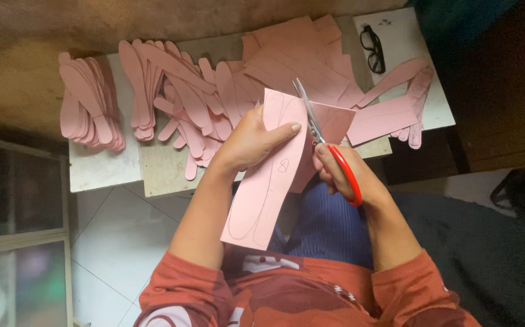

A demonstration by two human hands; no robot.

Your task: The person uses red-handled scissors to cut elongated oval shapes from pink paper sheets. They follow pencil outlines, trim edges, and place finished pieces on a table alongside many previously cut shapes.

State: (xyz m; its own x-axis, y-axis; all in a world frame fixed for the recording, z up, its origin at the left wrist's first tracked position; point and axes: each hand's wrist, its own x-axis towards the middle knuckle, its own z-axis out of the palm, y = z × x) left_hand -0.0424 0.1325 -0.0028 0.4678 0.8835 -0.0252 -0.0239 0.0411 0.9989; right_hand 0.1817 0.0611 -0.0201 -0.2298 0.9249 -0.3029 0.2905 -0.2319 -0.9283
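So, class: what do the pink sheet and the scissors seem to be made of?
Pink sheet: likely thin card or paper, matte; it takes pencil lines and holds flat. Scissors: shiny metal blades, glossy red handles, probably plastic.

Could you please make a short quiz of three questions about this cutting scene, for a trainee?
1. True or false: the right hand holds scissors with red handles.
2. Which thing does the left hand grip? A) a pink paper sheet with a pencil outline B) black eyeglasses C) a stack of cut pink shapes
3. Fill in: the eyeglasses lie on a white board at the far ___ corner of the table.

Key:
1. True.
2. A, the pink sheet; the cut pink shapes lie untouched on the table.
3. Right.
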